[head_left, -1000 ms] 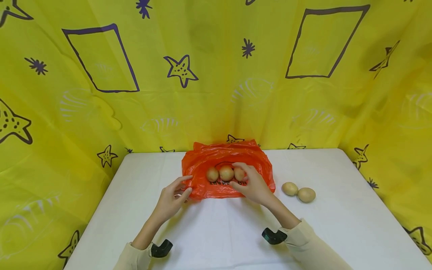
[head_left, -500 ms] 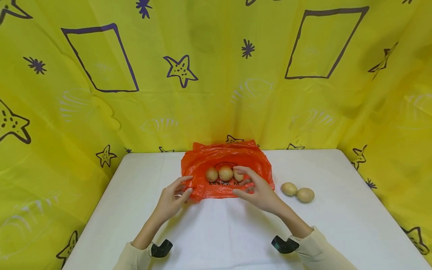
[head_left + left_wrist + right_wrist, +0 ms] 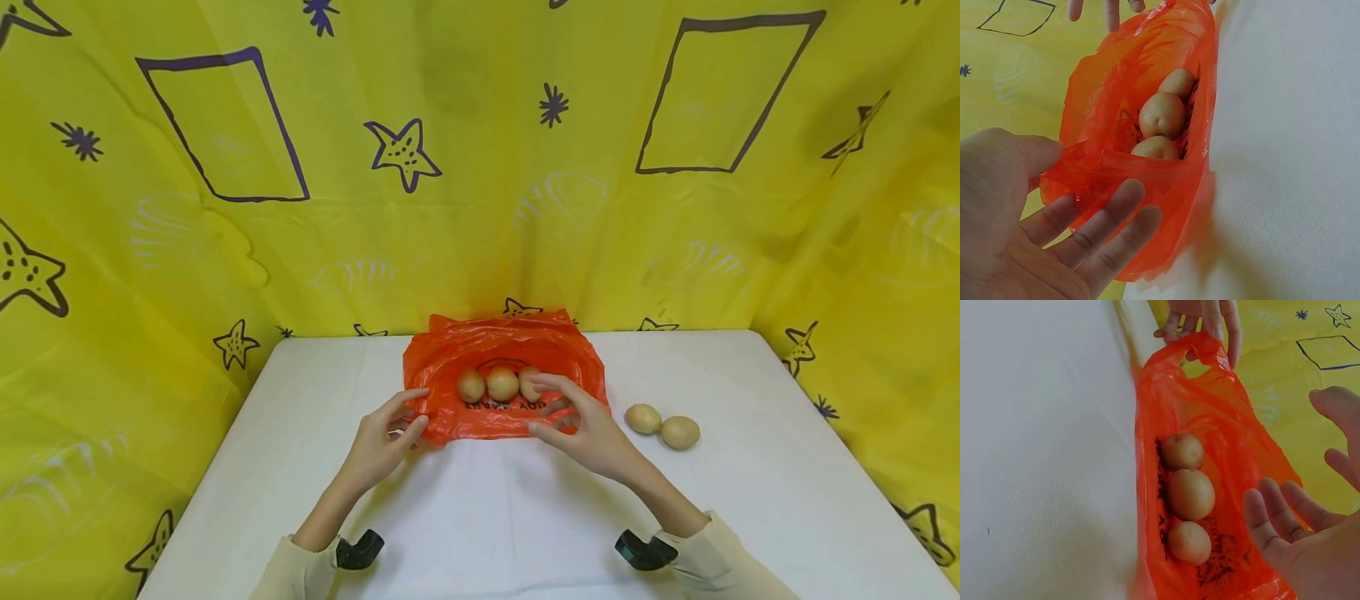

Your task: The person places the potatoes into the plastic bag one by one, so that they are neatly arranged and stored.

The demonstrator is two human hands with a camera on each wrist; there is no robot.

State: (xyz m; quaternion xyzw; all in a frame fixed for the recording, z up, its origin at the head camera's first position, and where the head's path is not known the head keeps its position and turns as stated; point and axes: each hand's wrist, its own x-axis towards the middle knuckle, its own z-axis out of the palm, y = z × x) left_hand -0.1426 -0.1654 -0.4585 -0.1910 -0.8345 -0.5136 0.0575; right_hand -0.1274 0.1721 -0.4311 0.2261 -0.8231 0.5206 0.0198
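A red plastic bag (image 3: 435, 408) lies mouth up at the back of the table, with three potatoes (image 3: 502, 384) in a row inside. At its left end my left hand (image 3: 381, 446) pinches the bag's edge between thumb and finger, while the other fingers spread outside the plastic (image 3: 1116, 206). My right hand (image 3: 600, 437) hovers at the bag's right side, fingers apart and loosely bent, holding nothing. From the head view its fingertips partly cover the rightmost potato (image 3: 529, 385); the right wrist view shows them apart from it (image 3: 1189, 543).
Two more potatoes (image 3: 642, 419) (image 3: 679, 432) lie side by side on the white table (image 3: 480, 517), right of the bag. A yellow patterned curtain (image 3: 480, 242) stands behind the table and along both sides.
My right hand has drawn back to the right and slightly toward me, away from the potatoes in the bag. The left hand and the bag have stayed in place.
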